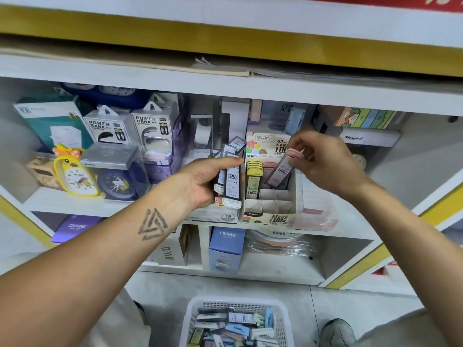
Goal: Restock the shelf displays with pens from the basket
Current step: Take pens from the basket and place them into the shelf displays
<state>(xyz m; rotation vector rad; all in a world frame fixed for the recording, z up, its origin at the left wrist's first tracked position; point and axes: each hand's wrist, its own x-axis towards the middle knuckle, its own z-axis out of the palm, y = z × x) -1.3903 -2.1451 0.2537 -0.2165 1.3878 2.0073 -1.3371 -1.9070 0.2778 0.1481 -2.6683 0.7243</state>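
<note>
Pens: right hand (323, 161) pinching one pack (280, 171) over display box (269, 216) | left hand (200, 181) gripping spare packs (231, 181) beside it | next: lowering it into an empty slot

White plastic lattice basket (193, 319) — glossy cases (231, 180), matt cardboard display box (269, 217).

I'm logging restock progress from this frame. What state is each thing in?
left hand: grips a stack of small packs.
right hand: pinches a pink-capped pack, tilted over the display box.
display box: partly filled; yellow packs upright at the back left, front slots empty.
basket: on the floor, packs lying loose inside.
</note>
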